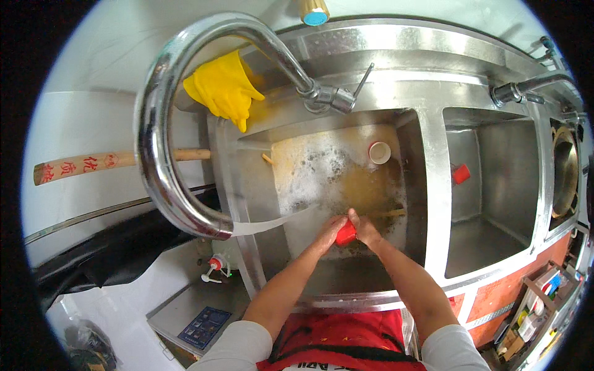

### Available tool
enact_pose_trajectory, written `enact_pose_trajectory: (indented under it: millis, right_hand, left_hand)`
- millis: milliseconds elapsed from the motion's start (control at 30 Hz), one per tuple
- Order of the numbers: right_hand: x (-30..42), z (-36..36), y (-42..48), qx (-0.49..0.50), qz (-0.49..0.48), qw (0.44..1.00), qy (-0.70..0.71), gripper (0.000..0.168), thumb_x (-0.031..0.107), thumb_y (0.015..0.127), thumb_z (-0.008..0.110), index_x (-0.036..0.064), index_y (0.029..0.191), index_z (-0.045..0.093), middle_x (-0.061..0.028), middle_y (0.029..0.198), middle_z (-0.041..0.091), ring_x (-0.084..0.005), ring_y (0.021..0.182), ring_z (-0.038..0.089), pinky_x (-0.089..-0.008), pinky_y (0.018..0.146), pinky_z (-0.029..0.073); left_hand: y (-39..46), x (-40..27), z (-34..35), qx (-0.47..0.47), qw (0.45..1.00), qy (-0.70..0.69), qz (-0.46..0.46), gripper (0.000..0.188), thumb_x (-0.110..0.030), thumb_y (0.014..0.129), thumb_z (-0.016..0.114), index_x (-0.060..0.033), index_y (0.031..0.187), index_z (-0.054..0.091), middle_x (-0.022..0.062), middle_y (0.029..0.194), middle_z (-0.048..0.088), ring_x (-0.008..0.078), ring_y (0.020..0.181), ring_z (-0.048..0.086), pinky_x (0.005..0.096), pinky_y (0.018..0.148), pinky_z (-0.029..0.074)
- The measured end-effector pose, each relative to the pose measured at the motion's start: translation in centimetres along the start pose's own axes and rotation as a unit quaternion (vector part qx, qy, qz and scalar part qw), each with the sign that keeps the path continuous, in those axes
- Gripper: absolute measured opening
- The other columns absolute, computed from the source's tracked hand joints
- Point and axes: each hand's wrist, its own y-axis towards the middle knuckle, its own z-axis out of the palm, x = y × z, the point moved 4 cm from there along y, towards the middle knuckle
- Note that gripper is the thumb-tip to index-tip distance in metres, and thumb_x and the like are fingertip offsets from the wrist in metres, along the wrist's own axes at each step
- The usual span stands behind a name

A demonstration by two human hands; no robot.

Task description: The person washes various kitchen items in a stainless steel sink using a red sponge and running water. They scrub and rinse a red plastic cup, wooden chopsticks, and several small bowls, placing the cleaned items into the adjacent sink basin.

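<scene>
My left hand (pixel 330 232) and my right hand (pixel 365 228) are both closed around a red cup (pixel 345 234) low over the left basin (pixel 325 283) of a stainless steel sink. A stream of water (pixel 264 226) runs from the curved chrome faucet (pixel 151 125) and ends a little left of my hands. Cloudy, brownish water with foam lies in this basin. A second cup (pixel 380 153), pale inside with a red rim, sits in it towards the back. Partly under the water, a wooden stick (pixel 393 213) lies to the right of my hands.
Another red cup (pixel 461 174) lies in the middle basin (pixel 506 185). Yellow rubber gloves (pixel 220 86) hang at the back left. The faucet's lever (pixel 364 79) points upward. Left of the sink are a wooden handle (pixel 88 168) bearing writing and a pump bottle (pixel 216 264).
</scene>
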Motion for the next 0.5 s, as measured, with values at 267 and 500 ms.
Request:
enact_pose_trajectory:
  millis: [267,500]
  right_hand:
    - [-7.6,-8.3,8.5,-0.440,-0.073,0.892,-0.068,0.055,0.048,0.083,0.053,-0.001,0.108,0.053,-0.0208,0.103,0.057,-0.0330,0.099,0.055,-0.0363,0.090,0.038]
    - [-1.8,0.2,2.5,-0.069,-0.051,0.989,-0.124,0.066,0.048,0.079,0.059,-0.004,0.118,0.047,-0.0177,0.101,0.057,-0.0322,0.095,0.055,-0.0374,0.086,0.042]
  left_hand:
    - [0.3,0.5,1.1,-0.049,0.992,-0.104,-0.060,0.040,-0.035,0.088,0.051,-0.0198,0.123,0.038,0.0073,0.104,0.055,0.0191,0.080,0.059,0.0271,0.056,0.049]
    - [2.5,2.8,-1.8,-0.060,0.990,-0.003,-0.124,0.022,-0.022,0.088,0.052,-0.0094,0.105,0.048,0.0054,0.093,0.054,0.0154,0.085,0.055,0.0278,0.061,0.051]
